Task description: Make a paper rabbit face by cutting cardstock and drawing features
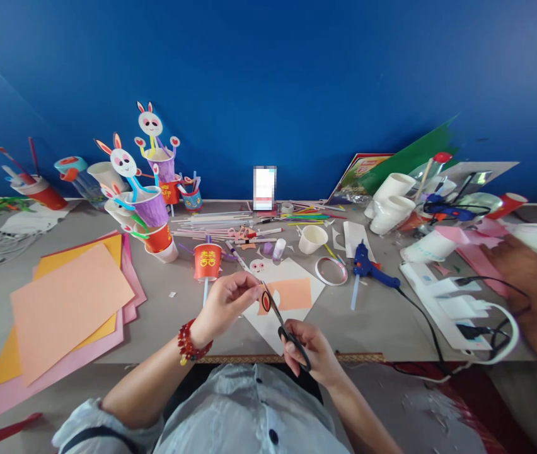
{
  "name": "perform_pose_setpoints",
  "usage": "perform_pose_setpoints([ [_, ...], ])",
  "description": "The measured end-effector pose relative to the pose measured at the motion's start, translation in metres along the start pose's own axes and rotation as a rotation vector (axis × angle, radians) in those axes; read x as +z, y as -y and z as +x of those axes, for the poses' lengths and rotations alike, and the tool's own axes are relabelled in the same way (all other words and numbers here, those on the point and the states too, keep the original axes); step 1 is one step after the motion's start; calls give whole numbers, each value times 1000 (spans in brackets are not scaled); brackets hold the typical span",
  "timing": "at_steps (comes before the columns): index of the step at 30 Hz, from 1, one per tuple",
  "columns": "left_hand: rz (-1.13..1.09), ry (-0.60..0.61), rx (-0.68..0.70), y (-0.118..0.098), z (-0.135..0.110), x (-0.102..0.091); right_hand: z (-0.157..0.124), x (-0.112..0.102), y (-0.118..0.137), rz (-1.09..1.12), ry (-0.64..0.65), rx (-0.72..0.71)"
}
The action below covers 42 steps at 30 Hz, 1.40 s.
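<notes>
Between the thumb and fingers of my left hand (230,296) is a small oval paper cutout (266,301), orange-red with a dark outline. My right hand (309,347) grips black-handled scissors (277,312), whose blades point up and left beside the cutout. Below both hands lie a white sheet (273,337) and a piece of peach paper (297,293) with a notch cut from its left side. A white bunny face cutout (258,267) rests near the top of the sheet. Left of it, a red paper cup (207,261) with gold characters stands upside down.
Finished-looking bunny cups (148,208) and stacked coloured paper (72,309) are on the left. A blue glue gun (372,268), a tape roll (331,271) and a power strip (443,309) with cables lie right. Another person's hand (517,268) reaches in at far right.
</notes>
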<state>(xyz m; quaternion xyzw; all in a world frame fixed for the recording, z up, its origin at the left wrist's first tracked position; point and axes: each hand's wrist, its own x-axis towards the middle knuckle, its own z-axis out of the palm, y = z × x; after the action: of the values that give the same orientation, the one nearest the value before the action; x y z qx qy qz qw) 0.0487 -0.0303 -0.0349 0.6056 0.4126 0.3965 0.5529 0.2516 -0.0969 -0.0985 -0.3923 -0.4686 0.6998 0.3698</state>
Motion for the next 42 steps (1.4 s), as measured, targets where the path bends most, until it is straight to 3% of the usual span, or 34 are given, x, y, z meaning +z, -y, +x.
perform_pose_setpoints([
  [18,60,83,-20,-5,3,-5,-1,-3,11,-62,-13,28],
  [28,84,135,3,-6,8,-8,-1,-13,5,-95,-14,33],
  [36,104,137,-1,0,13,-10,2,-16,0,-122,-10,-2],
  [42,104,110,-22,16,25,-13,11,-21,-4,-127,-45,26],
])
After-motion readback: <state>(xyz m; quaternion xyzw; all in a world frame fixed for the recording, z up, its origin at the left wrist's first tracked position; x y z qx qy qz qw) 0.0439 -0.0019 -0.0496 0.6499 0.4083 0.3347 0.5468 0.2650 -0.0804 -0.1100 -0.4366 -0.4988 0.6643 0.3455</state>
